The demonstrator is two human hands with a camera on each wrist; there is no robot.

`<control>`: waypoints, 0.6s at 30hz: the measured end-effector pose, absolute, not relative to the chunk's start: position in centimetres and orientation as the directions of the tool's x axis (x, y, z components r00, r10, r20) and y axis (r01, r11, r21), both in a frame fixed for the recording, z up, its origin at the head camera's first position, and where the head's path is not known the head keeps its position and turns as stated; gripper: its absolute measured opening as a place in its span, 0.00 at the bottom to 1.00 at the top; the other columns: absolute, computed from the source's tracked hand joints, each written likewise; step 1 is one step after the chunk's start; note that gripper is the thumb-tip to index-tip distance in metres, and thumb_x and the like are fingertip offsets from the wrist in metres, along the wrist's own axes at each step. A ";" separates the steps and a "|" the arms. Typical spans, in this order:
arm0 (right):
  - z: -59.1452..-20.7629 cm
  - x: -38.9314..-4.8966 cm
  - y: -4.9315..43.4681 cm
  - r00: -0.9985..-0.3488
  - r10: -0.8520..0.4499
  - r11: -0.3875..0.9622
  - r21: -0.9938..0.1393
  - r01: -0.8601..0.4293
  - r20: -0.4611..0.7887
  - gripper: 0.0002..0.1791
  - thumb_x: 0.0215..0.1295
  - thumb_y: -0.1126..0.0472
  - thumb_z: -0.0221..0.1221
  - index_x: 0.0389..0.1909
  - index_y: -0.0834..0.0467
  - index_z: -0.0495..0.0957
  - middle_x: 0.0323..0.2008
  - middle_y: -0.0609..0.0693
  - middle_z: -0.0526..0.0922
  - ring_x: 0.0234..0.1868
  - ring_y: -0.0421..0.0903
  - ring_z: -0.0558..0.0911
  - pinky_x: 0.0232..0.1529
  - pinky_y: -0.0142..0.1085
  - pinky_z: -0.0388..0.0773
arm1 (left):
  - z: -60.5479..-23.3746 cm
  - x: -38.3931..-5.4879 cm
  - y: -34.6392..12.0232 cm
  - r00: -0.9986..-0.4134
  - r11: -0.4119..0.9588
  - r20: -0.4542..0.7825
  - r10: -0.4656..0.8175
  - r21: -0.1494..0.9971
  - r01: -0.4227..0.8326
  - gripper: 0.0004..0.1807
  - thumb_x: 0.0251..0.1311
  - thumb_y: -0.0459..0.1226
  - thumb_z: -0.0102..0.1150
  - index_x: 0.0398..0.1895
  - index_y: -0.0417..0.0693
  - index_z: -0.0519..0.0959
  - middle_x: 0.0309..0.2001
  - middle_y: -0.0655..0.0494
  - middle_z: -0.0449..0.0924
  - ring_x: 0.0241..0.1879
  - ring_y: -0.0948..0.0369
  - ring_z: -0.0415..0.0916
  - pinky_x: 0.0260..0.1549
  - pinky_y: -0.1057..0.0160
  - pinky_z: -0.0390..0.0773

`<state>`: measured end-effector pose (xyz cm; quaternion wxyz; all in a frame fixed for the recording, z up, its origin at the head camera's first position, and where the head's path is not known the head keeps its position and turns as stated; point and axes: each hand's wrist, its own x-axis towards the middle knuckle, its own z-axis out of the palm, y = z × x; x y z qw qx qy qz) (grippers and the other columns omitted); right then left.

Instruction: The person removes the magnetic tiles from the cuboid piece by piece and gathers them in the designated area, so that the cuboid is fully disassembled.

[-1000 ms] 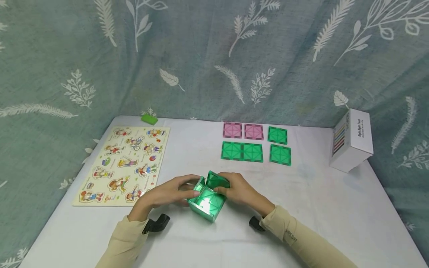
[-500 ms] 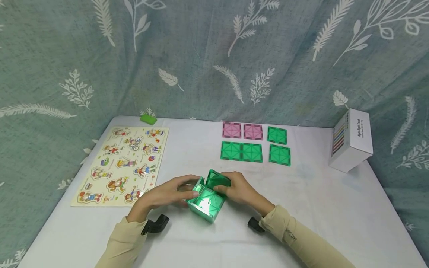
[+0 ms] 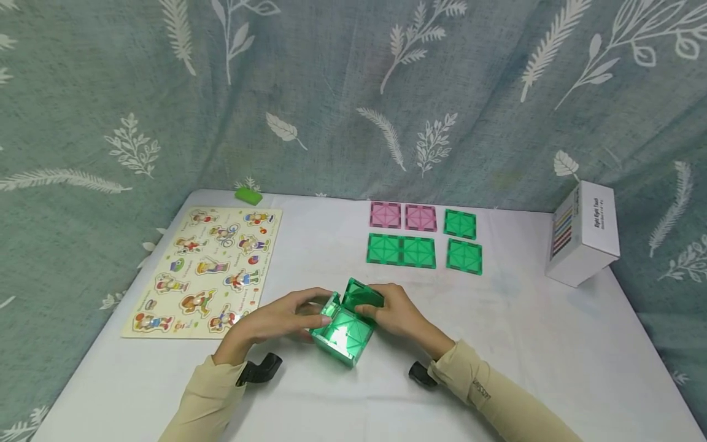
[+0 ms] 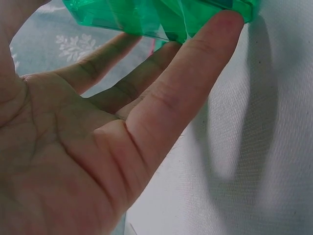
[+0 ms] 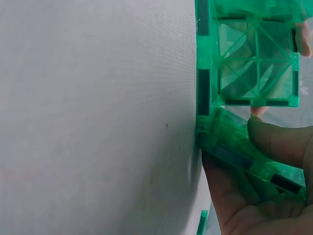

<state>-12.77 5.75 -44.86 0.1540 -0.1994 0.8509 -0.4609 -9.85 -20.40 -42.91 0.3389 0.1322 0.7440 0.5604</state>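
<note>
A partly built box of clear green magnetic tiles [image 3: 347,331] sits on the table between the hands, some sides standing up from its base. My left hand [image 3: 278,318] holds its left side, thumb over the top edge and fingers spread along the outside. In the left wrist view, those fingertips touch the green tiles [image 4: 132,17] from beneath. My right hand [image 3: 399,312] pinches a green magnetic tile [image 3: 359,296] at the box's far side, thumb on the inner face. In the right wrist view this tile [image 5: 234,152] leans outward, its lower edge at the base.
Behind the hands lie two pink tiles [image 3: 385,215] and several flat green tiles [image 3: 417,252]. A picture puzzle board [image 3: 205,276] is at the left, with a small green block [image 3: 248,196] beyond it. A white box [image 3: 584,234] stands at the right, near the leaf-patterned curtain [image 3: 331,92].
The right hand and its tile have shifted very slightly. Both hands keep their hold on the tiles, and the view itself moves a little.
</note>
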 end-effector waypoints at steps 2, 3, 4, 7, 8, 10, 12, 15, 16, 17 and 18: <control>-44.9 -12.7 5.7 -0.875 -0.478 0.492 -0.848 -0.195 -0.076 0.14 0.64 0.58 0.67 0.50 0.56 0.86 0.47 0.51 0.89 0.40 0.41 0.79 0.44 0.38 0.78 | -43.0 -9.9 -20.4 -0.736 0.341 -0.357 0.576 0.923 -0.181 0.34 0.69 0.44 0.60 0.74 0.44 0.62 0.72 0.32 0.64 0.64 0.41 0.74 0.48 0.49 0.86; -45.0 -12.7 5.7 -0.876 -0.476 0.491 -0.850 -0.193 -0.076 0.13 0.65 0.58 0.67 0.49 0.56 0.86 0.46 0.51 0.89 0.40 0.41 0.79 0.43 0.37 0.78 | -43.0 -9.9 -20.4 -0.736 0.342 -0.356 0.576 0.923 -0.180 0.34 0.69 0.44 0.60 0.74 0.44 0.62 0.72 0.32 0.65 0.64 0.41 0.74 0.48 0.49 0.86; -45.1 -12.7 5.7 -0.877 -0.476 0.487 -0.852 -0.193 -0.074 0.13 0.65 0.58 0.67 0.48 0.56 0.86 0.46 0.51 0.89 0.39 0.41 0.79 0.43 0.37 0.78 | -43.0 -9.9 -20.4 -0.736 0.343 -0.356 0.576 0.922 -0.178 0.34 0.69 0.45 0.60 0.74 0.44 0.62 0.72 0.32 0.65 0.64 0.41 0.74 0.48 0.49 0.86; -45.0 -12.7 5.6 -0.877 -0.474 0.478 -0.858 -0.188 -0.072 0.11 0.65 0.59 0.66 0.46 0.55 0.86 0.43 0.50 0.89 0.36 0.41 0.77 0.40 0.36 0.76 | -43.1 -9.9 -20.4 -0.737 0.344 -0.354 0.576 0.923 -0.174 0.35 0.69 0.45 0.60 0.74 0.44 0.62 0.72 0.32 0.65 0.65 0.41 0.74 0.48 0.49 0.86; -45.0 -12.7 5.6 -0.878 -0.474 0.477 -0.859 -0.189 -0.070 0.10 0.65 0.59 0.66 0.45 0.55 0.87 0.42 0.50 0.89 0.36 0.41 0.77 0.40 0.36 0.76 | -43.1 -9.9 -20.4 -0.737 0.345 -0.354 0.576 0.923 -0.173 0.35 0.69 0.45 0.60 0.74 0.43 0.62 0.72 0.32 0.64 0.65 0.41 0.74 0.48 0.49 0.86; -45.0 -12.6 5.6 -0.879 -0.472 0.475 -0.860 -0.188 -0.069 0.10 0.65 0.59 0.66 0.45 0.56 0.87 0.41 0.50 0.89 0.35 0.41 0.77 0.39 0.36 0.76 | -43.0 -9.9 -20.4 -0.738 0.347 -0.352 0.576 0.922 -0.169 0.35 0.69 0.45 0.60 0.74 0.43 0.62 0.72 0.32 0.65 0.65 0.41 0.73 0.48 0.49 0.86; -44.9 -12.6 5.6 -0.882 -0.467 0.476 -0.860 -0.186 -0.068 0.10 0.65 0.59 0.66 0.46 0.56 0.86 0.41 0.51 0.89 0.35 0.41 0.77 0.39 0.36 0.76 | -43.0 -9.9 -20.4 -0.738 0.348 -0.351 0.576 0.922 -0.167 0.35 0.69 0.45 0.60 0.74 0.43 0.62 0.72 0.32 0.65 0.65 0.41 0.73 0.48 0.49 0.86; -44.9 -12.5 5.6 -0.888 -0.456 0.479 -0.858 -0.184 -0.064 0.13 0.65 0.59 0.66 0.49 0.57 0.86 0.41 0.51 0.89 0.35 0.41 0.77 0.39 0.36 0.77 | -43.0 -9.9 -20.4 -0.738 0.348 -0.350 0.577 0.923 -0.165 0.34 0.70 0.45 0.60 0.74 0.43 0.62 0.71 0.32 0.65 0.65 0.41 0.74 0.48 0.49 0.86; -44.9 -12.5 5.6 -0.890 -0.452 0.479 -0.859 -0.181 -0.064 0.13 0.65 0.59 0.66 0.49 0.57 0.85 0.40 0.51 0.89 0.34 0.41 0.77 0.39 0.36 0.77 | -43.0 -9.9 -20.4 -0.738 0.347 -0.349 0.577 0.923 -0.165 0.34 0.70 0.45 0.60 0.74 0.44 0.62 0.71 0.32 0.65 0.65 0.41 0.74 0.48 0.49 0.86; -44.9 -12.5 5.6 -0.892 -0.447 0.480 -0.859 -0.179 -0.064 0.13 0.65 0.59 0.66 0.50 0.57 0.85 0.39 0.51 0.89 0.34 0.41 0.77 0.38 0.35 0.77 | -43.0 -9.9 -20.4 -0.738 0.346 -0.349 0.578 0.923 -0.165 0.34 0.70 0.45 0.60 0.74 0.44 0.62 0.71 0.32 0.65 0.65 0.41 0.74 0.48 0.49 0.86; -45.0 -12.5 5.6 -0.895 -0.442 0.479 -0.860 -0.176 -0.063 0.14 0.65 0.59 0.66 0.50 0.57 0.85 0.38 0.50 0.89 0.34 0.40 0.77 0.38 0.35 0.76 | -43.0 -9.9 -20.4 -0.738 0.346 -0.348 0.578 0.924 -0.165 0.34 0.70 0.45 0.60 0.74 0.44 0.62 0.71 0.32 0.66 0.65 0.41 0.74 0.48 0.49 0.86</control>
